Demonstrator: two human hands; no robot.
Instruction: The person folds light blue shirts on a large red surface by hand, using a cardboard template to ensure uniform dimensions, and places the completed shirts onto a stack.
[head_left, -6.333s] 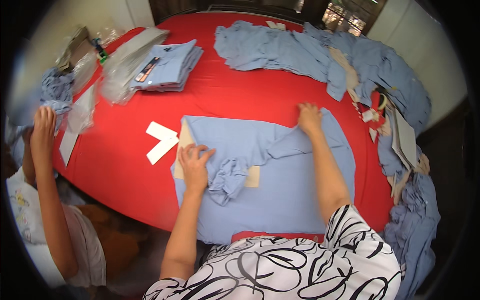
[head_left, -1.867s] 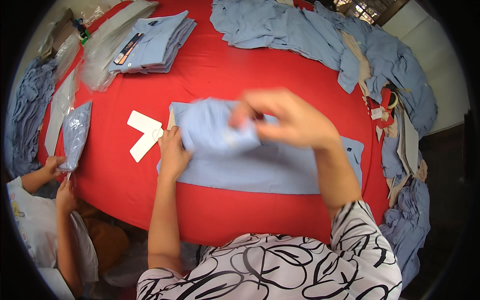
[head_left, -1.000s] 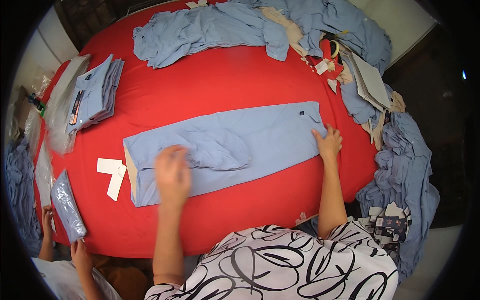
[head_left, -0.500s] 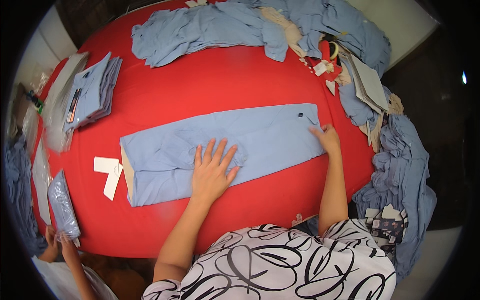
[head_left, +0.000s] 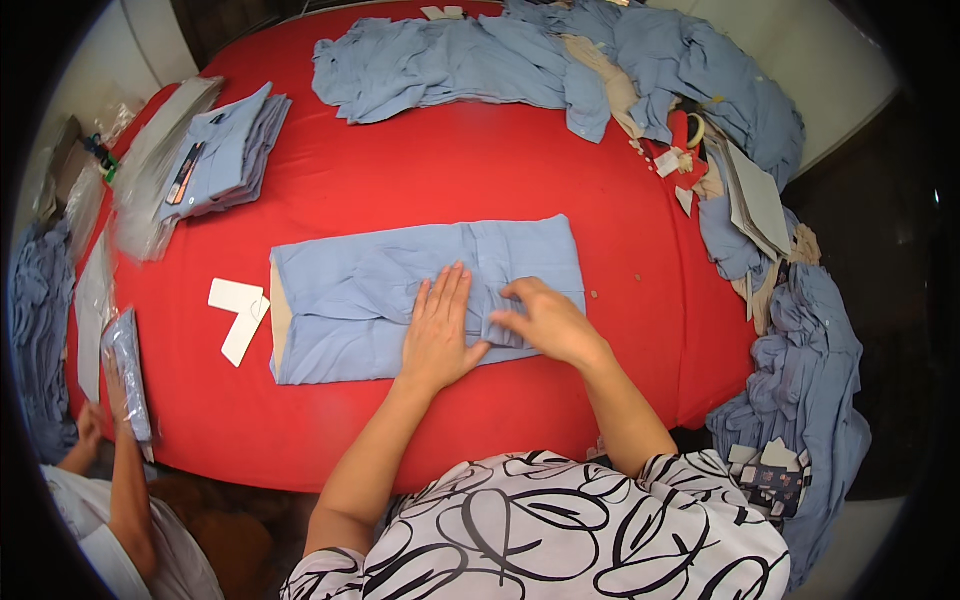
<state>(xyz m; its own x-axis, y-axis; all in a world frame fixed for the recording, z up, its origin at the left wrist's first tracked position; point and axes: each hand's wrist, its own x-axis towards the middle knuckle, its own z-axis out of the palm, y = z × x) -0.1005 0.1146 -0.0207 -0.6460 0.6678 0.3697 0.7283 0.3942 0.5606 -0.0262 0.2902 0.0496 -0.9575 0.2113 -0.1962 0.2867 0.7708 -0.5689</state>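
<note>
Resting flat, fingers extended, the bare left hand (head_left: 437, 335) lay on the folded light-blue cloth garment (head_left: 340, 290); the right hand (head_left: 548, 322) arched alongside, thumb and forefinger apart.

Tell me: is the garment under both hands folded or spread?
Folded: the garment forms a compact rectangle, layers overlapping beside the right hand.

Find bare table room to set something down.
Bare red cloth spans between the folded blue garment and the far garment pile. Another patch, with small specks, lies between that garment and the right-edge pile. Crowded: left edge, with plastic bags and the folded stack; far and right edges.
</note>
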